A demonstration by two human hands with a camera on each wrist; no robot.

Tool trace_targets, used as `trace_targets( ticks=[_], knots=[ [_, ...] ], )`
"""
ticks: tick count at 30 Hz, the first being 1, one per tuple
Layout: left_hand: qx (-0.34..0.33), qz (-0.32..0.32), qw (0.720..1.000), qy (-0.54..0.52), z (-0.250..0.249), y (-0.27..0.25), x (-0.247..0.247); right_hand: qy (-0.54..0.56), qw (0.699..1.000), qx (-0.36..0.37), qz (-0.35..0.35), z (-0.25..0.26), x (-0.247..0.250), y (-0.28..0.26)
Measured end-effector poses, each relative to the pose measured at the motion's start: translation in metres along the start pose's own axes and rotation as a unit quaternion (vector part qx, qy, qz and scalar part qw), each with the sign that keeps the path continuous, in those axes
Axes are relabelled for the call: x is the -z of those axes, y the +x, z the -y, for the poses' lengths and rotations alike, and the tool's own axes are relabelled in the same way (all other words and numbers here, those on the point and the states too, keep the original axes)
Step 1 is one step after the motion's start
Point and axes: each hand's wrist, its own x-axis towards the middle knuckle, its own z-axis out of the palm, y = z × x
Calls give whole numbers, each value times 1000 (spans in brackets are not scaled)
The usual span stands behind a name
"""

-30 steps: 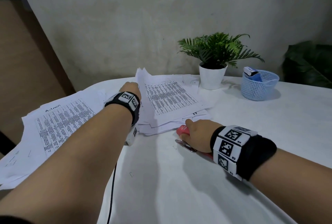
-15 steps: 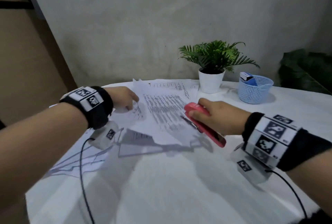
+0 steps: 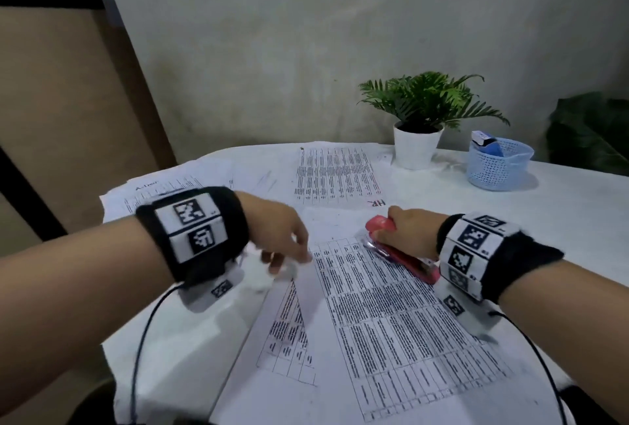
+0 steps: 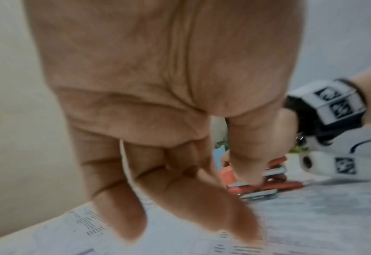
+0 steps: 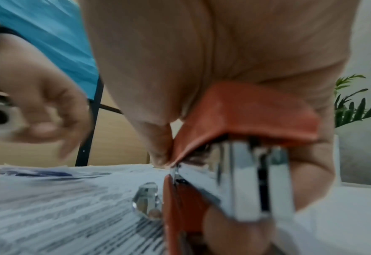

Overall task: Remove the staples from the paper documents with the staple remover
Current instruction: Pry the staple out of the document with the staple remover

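A printed document (image 3: pixel 391 322) lies flat on the white table (image 3: pixel 561 220) in front of me. My right hand (image 3: pixel 408 235) grips a red staple remover (image 3: pixel 401 258) with metal jaws and rests it on the document's top right part. In the right wrist view the tool (image 5: pixel 245 119) fills the frame, its metal tip low over the print (image 5: pixel 49 207). My left hand (image 3: pixel 286 259) hovers at the document's top left corner, fingers pointing down and touching the paper (image 4: pixel 311 224). A thin paper edge shows between the blurred fingers (image 4: pixel 202 215).
More printed sheets lie at the back (image 3: pixel 337 176) and far left (image 3: pixel 163 189); another sheet (image 3: pixel 289 332) pokes out from under the document. A potted plant (image 3: pixel 417 148) and a blue mesh basket (image 3: pixel 497 166) stand at the back right. Wrist cables hang off the near table edge.
The document, held up between both hands half a second ago, now lies flat on the table near me. Both hands came down and closer with it; the remover rests on the paper.
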Motion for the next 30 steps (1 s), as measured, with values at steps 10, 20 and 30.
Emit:
trace_targets(
  ticks=[10, 20, 30],
  knots=[
    [4, 11, 982, 190, -18, 45, -33, -19, 1000, -21, 4, -1, -1, 4],
    [-13, -16, 987, 161, -18, 29, -36, -29, 999, -20, 10, 13, -10, 7],
    [-31, 44, 988, 148, -18, 49, -36, -112, 993, -5, 25, 45, -6, 13]
  ],
)
